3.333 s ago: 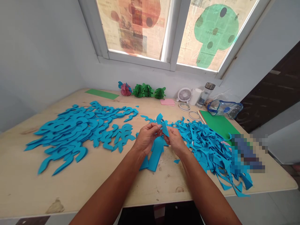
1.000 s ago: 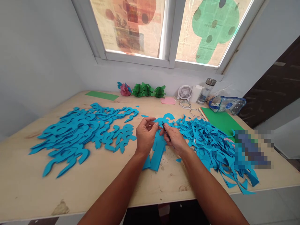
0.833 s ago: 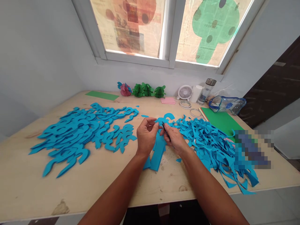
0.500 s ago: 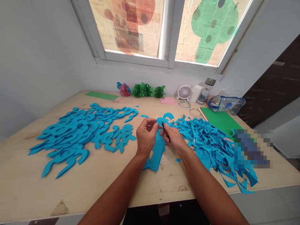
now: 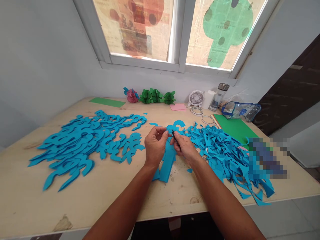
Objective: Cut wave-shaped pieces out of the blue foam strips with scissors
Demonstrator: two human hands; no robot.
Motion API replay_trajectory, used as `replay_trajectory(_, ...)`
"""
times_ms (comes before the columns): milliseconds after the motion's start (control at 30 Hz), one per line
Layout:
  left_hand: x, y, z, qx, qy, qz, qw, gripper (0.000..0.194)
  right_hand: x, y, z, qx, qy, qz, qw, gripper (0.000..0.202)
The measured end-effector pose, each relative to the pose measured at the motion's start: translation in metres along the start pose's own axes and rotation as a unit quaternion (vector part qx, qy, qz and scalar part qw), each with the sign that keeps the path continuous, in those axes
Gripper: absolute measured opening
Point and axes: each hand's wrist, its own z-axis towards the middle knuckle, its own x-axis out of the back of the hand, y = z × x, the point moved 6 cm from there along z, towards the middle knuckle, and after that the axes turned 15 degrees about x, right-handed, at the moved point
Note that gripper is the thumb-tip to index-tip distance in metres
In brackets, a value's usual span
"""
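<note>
My left hand (image 5: 155, 144) is closed in a pinch on a blue paper piece (image 5: 172, 127), its thumb and fingertips at the paper's edge. In my right hand (image 5: 185, 146) are small black scissors (image 5: 176, 140), their tips close to the left fingertips. The fingers partly hide both paper and scissors. Below the hands lie blue paper strips (image 5: 167, 166). Curved blue cutouts (image 5: 75, 136) spread in a thick heap to the left, and a pile of pointed blue scraps (image 5: 215, 143) lies to the right.
Along the wall stand green paper ornaments (image 5: 155, 96), a pink one (image 5: 132, 96), a small white fan (image 5: 196, 98) and a bottle (image 5: 219, 96). A clear pouch (image 5: 241, 110) sits beside green sheets (image 5: 231, 128). The table's front edge (image 5: 175, 216) runs under my forearms.
The view has shifted very slightly. Both hands keep nearly the same pose on the paper and scissors; the heaps look unchanged.
</note>
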Motion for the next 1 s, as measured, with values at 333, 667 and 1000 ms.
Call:
replay_trajectory(333,-0.0006,-0.0005,0.0009,-0.013,0.004,0.021,1.000,0.009,0.0011,0.0007,0.0010,0.002,-0.005,-0.003,1.000,0.054)
replay_trajectory(667,-0.0008,-0.0007,0.0006,-0.013,-0.001,0.022,1.000,0.009,0.0013,0.0008,0.0007,-0.002,-0.003,0.006,1.000,0.051)
replay_trajectory(1000,-0.0002,-0.0009,0.0004,-0.007,0.002,0.027,1.000,0.008,0.0013,0.0009,0.0005,-0.001,-0.004,0.006,1.000,0.053)
